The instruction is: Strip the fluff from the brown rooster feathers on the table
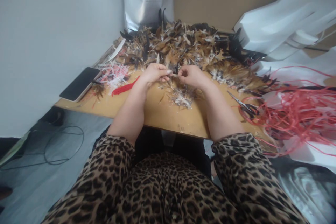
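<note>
Over the near side of the table, my left hand point(156, 73) is closed in a pinch on a small brownish feather point(174, 75). Close by on its right, my right hand point(193, 76) pinches the other end of it; the fingertips are small and partly hidden. Just beyond both hands spreads a big heap of brown and black feathers point(183, 43). Below them on the tabletop lies a little pile of feathers with whitish fluffy ends point(182, 99). A row of golden-brown feathers point(236, 73) lies to the right of my right hand.
On the wooden table point(173, 119), a red strip point(124, 88), pink and white shreds point(114, 73) and a phone point(80, 84) lie at left. Scissors point(244, 105) and tangled red string point(301, 112) are at right. A silver bag point(148, 3) stands behind.
</note>
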Tool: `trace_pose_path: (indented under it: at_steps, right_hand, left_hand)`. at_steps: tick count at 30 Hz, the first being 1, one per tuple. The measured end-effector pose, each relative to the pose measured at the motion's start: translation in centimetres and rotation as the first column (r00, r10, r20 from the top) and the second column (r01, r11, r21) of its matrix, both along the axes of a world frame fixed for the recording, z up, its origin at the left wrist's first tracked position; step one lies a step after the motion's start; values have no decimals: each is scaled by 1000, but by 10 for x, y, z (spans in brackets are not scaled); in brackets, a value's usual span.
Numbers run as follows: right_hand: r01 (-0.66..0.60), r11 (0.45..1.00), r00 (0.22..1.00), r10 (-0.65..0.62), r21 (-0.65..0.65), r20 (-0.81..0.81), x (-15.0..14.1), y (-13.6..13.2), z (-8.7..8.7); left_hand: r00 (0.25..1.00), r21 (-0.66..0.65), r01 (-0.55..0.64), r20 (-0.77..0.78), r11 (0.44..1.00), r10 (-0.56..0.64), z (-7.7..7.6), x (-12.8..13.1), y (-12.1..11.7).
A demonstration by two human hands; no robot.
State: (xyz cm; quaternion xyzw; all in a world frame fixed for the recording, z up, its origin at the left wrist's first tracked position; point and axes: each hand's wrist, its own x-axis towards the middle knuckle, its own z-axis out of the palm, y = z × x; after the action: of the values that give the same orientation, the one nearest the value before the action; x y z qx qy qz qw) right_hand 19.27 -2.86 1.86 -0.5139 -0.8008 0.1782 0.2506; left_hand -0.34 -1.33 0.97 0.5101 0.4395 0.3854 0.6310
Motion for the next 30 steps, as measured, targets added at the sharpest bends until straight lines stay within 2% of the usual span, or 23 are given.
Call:
trace_pose_path:
  at_steps: [5, 12, 20, 30]
  right_hand:
    - [18, 1000, 998, -18, 3, -59, 1, 0, 1]
    - [-29, 997, 994, 22, -68, -109, 5, -1, 8]
    - [1, 999, 996, -5, -43, -93, 4, 0, 6]
    - [47, 999, 988, -48, -9, -147, 2, 3, 1]
  left_hand:
    - [998, 38, 44, -44, 998, -42, -3, 0, 1]
    - [997, 24, -71, -40, 997, 72, 6, -1, 1]
    - [997, 55, 40, -65, 998, -36, 7, 1, -3]
    - [997, 2, 66, -49, 998, -66, -3, 4, 1]
